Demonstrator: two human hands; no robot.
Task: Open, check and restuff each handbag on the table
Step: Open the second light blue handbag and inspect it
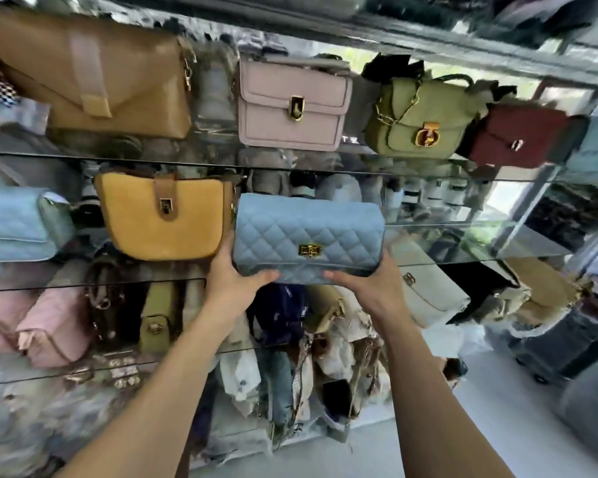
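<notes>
Blue quilted bag at frame centre, held up at a glass shelf, just right of the mustard bag. Long axis runs left-right across frame; flap w/ gold clasp faces camera, shut.

Left hand wraps lower-left corner, right hand lower-right corner; both closed on the bag from below, fingers curled onto front lower edge. Bag sits above and between the two grips, so weight is shared about evenly. Cannot tell if its base rests on the glass or hangs clear.

Clasp lies roughly mid-span, a touch nearer right hand. Judgement: whichever hand frees to open it, the other must carry the full length, which could tip.

Other bags line the upper shelf, untouched.
</notes>
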